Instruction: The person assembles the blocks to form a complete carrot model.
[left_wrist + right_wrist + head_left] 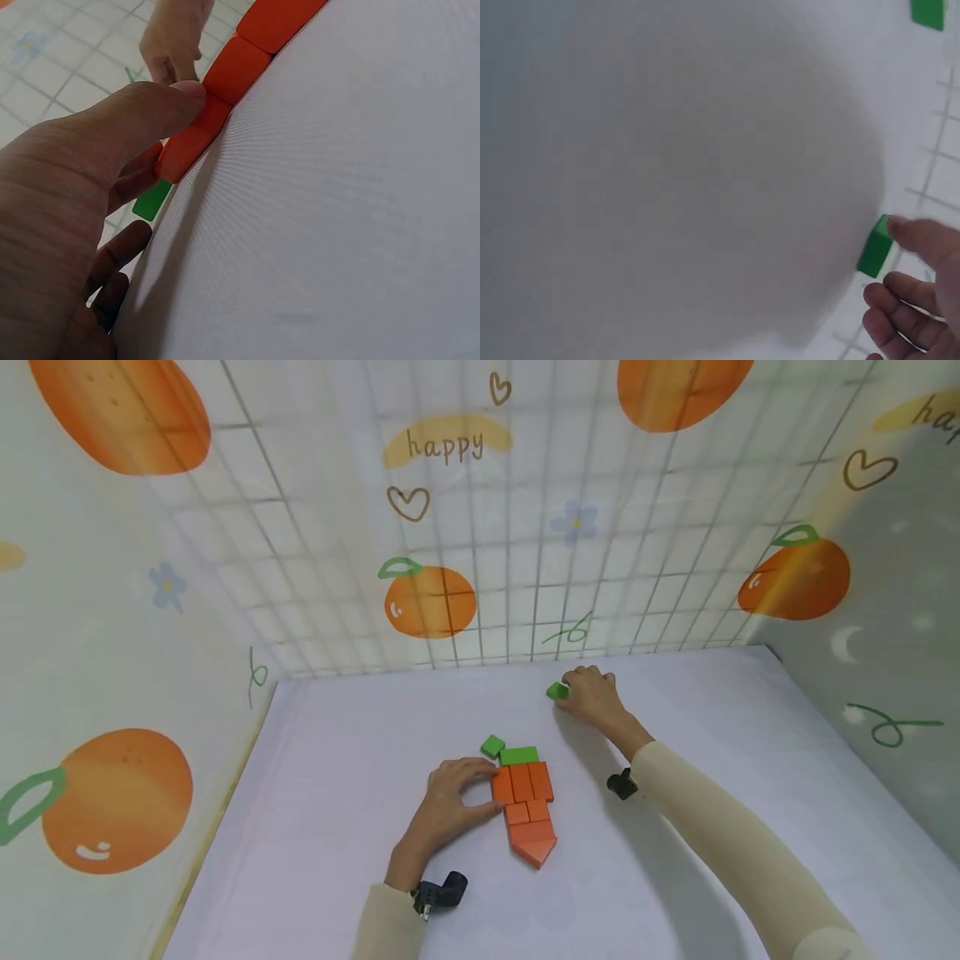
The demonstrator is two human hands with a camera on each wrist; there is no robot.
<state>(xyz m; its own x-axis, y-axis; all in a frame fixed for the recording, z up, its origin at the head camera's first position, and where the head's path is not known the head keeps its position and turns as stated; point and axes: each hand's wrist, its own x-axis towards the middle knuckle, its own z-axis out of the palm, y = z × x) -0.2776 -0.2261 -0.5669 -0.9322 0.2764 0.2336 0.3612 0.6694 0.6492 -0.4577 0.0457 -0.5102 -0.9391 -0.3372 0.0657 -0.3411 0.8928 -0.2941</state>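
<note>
My left hand holds the leftmost orange block between thumb and forefinger, at its near and far ends. That block lies flat beside more orange blocks, which form a shape tapering to a pointed orange block near me. A green rectangular block lies along the far side, with a small green block at its left corner. Farther back, my right hand pinches another green block; in the right wrist view the thumb presses that block's upper end.
A white cloth covers the table. Behind it hangs a gridded curtain printed with oranges, with more printed cloth at both sides. Each wrist carries a small black camera, one left and one right.
</note>
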